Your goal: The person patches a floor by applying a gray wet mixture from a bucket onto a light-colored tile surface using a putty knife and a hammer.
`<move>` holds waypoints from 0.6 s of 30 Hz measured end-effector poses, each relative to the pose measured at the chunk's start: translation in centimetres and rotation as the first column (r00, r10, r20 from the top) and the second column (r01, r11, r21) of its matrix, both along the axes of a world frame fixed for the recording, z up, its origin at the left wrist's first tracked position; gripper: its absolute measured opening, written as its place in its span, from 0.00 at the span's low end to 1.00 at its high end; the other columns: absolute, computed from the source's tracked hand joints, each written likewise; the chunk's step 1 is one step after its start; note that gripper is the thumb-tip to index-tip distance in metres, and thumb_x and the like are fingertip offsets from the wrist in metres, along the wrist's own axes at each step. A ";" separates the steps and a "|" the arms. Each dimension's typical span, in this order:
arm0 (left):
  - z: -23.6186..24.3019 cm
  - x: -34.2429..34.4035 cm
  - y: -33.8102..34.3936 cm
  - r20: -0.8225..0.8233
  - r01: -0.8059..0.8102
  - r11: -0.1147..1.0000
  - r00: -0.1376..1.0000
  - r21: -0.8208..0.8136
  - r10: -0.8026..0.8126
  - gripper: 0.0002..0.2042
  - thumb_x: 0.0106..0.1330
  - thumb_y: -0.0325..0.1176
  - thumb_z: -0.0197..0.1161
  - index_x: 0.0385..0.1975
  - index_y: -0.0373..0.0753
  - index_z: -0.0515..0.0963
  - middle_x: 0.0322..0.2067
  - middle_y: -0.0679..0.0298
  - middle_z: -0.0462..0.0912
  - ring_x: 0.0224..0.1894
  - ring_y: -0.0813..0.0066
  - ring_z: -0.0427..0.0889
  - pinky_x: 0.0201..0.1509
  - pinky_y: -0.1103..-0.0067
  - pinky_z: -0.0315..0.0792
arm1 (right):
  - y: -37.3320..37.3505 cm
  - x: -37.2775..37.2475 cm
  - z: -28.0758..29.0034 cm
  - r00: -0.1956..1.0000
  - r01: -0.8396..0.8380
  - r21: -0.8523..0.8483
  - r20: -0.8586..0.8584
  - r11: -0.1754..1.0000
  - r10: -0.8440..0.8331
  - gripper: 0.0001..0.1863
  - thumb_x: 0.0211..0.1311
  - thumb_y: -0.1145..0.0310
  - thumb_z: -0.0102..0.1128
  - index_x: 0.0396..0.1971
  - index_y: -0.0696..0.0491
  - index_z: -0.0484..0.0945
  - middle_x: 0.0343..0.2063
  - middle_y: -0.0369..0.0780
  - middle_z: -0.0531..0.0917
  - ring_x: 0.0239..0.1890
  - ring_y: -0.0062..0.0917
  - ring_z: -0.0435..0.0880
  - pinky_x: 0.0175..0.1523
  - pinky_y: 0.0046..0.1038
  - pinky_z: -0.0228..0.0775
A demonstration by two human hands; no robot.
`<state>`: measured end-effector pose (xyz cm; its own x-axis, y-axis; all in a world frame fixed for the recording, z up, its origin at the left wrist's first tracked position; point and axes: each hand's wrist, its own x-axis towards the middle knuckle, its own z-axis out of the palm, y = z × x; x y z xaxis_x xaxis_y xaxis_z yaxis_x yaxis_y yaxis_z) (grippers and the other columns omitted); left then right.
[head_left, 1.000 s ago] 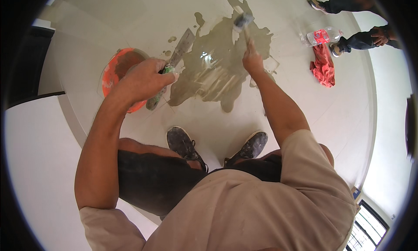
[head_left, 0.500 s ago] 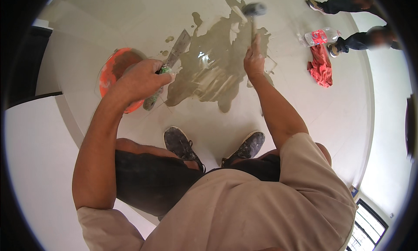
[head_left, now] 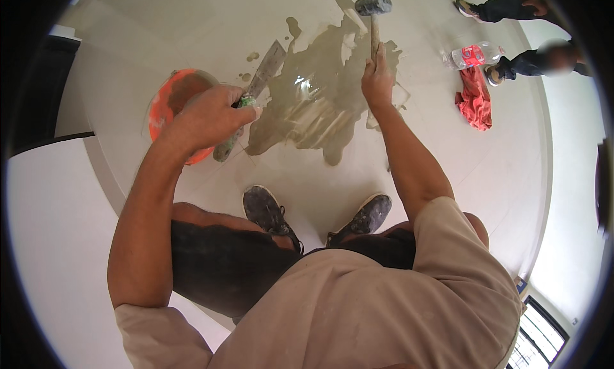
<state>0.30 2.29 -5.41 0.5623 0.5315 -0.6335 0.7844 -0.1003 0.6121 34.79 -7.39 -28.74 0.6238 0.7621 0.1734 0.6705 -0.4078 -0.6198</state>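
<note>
My right hand [head_left: 377,81] is wrapped round the wooden handle of a rubber mallet [head_left: 373,5], whose dark grey-smeared head is at the far side of the wet patch. My left hand [head_left: 214,116] grips a trowel [head_left: 267,68] with a flat, stained blade pointing away and to the right. Green shows on the trowel near my fingers, and a stained part sticks out below my hand. Between the two hands, a wet grey-green slurry [head_left: 307,107] lies spread over the pale floor tiles. An orange basin [head_left: 167,91] with grey residue stands behind my left hand, partly hidden by it.
To the right are a clear plastic bottle [head_left: 474,54] with a red label and a crumpled red cloth [head_left: 474,100]. Another person's dark-trousered legs and shoes [head_left: 494,75] are beyond them. My own dark shoes [head_left: 265,209] stand near the slurry's close edge.
The mallet head, blurred before, is now sharp and slightly farther away, with my right hand a little higher in the picture. My left hand keeps its hold on the trowel.
</note>
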 end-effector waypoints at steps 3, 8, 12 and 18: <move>0.1 1.0 0.1 -0.019 0.033 0.999 0.999 0.032 -0.033 0.16 0.68 0.41 0.61 0.31 0.31 0.78 0.25 0.64 0.78 0.30 0.74 0.76 0.39 0.72 0.71 | -0.9 1.9 -1.4 0.999 0.013 -0.046 0.031 0.999 -0.012 0.32 0.71 0.65 0.51 0.74 0.50 0.58 0.43 0.60 0.84 0.46 0.58 0.84 0.50 0.52 0.75; -0.2 0.1 0.1 -0.029 0.019 0.999 0.999 0.034 -0.018 0.16 0.69 0.42 0.60 0.32 0.31 0.78 0.26 0.64 0.79 0.31 0.74 0.76 0.39 0.72 0.72 | -0.3 -1.1 1.5 0.997 0.049 -0.107 -0.046 0.993 -0.054 0.31 0.71 0.64 0.52 0.73 0.51 0.60 0.40 0.61 0.84 0.42 0.58 0.84 0.49 0.54 0.76; 0.1 1.0 0.1 -0.053 0.034 0.999 0.998 0.006 -0.034 0.16 0.69 0.42 0.60 0.33 0.31 0.79 0.26 0.64 0.79 0.31 0.74 0.77 0.40 0.72 0.72 | -0.1 2.5 -1.2 0.999 -0.003 -0.181 0.043 0.983 0.011 0.32 0.70 0.64 0.54 0.72 0.52 0.60 0.42 0.61 0.84 0.41 0.58 0.84 0.48 0.54 0.76; -0.3 1.4 0.3 -0.005 0.039 0.999 0.999 -0.010 -0.039 0.16 0.69 0.42 0.60 0.33 0.31 0.79 0.26 0.64 0.78 0.30 0.75 0.76 0.39 0.73 0.72 | -1.7 3.6 -4.3 0.980 -0.024 -0.017 0.199 1.000 0.027 0.32 0.70 0.64 0.54 0.72 0.52 0.62 0.44 0.61 0.83 0.42 0.58 0.83 0.46 0.52 0.75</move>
<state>1.73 2.56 -5.75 0.5795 0.5029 -0.6414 0.7830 -0.1252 0.6093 38.44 -9.07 -33.06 0.5582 0.7804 0.2816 0.7903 -0.3969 -0.4667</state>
